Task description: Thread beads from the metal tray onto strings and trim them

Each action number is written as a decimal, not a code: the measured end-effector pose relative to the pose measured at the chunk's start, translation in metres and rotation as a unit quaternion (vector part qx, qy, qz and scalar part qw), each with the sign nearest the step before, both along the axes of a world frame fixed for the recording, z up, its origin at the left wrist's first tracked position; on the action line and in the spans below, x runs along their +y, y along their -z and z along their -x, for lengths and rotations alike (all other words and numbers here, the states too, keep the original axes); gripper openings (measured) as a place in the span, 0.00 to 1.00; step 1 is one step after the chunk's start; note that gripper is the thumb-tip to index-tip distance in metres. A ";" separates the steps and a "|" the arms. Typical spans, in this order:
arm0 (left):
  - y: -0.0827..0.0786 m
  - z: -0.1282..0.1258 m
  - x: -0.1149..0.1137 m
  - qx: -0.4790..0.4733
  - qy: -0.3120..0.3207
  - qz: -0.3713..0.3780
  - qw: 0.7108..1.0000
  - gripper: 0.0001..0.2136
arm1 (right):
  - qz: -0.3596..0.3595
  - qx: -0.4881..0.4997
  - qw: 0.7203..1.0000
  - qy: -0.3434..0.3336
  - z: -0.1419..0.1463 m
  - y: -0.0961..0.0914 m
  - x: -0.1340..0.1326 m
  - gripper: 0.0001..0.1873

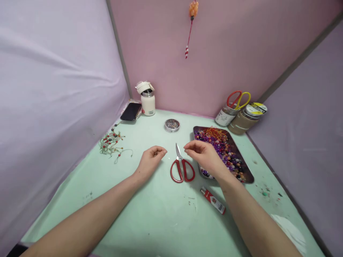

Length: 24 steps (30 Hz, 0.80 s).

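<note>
My left hand [152, 159] is above the table, its thumb and fingers pinched together. Across from it, my right hand [202, 154] is closed in a similar pinch near the tray's left edge. Anything between the fingertips of either hand is too small to make out. Red-handled scissors [179, 157] lie between the two hands, blades pointing away from me. A metal tray [243, 157] holds many purple, orange and dark beads [227, 157], with a tangle of orange thread [215, 133] at its far end. Below my right hand rests a red and white lighter [213, 200].
A small round clear case [172, 125] sits farther back. Strung beads on pale thread [110, 142] lie left, near a phone [131, 111] and a white bottle [148, 104]. Back right stand a jar [225, 117] holding scissors and a brown-wrapped container [241, 123]. A beaded ornament [193, 10] hangs above.
</note>
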<state>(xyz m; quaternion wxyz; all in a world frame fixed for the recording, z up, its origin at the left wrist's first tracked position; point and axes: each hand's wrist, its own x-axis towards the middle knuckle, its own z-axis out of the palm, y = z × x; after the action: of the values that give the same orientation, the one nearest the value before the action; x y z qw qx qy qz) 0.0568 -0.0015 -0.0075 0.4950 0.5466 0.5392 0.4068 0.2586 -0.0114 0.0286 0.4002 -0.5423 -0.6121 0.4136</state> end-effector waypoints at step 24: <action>0.002 0.001 -0.007 0.036 -0.013 -0.090 0.995 0.11 | 0.098 0.183 0.978 0.009 0.025 0.038 0.000 0.14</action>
<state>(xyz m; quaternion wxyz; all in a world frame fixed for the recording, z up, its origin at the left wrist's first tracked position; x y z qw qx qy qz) 0.0561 -0.0088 -0.0099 0.4185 0.5966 0.5246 0.4401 0.2333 -0.0116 -0.0089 0.4538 -0.4994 -0.4798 0.5608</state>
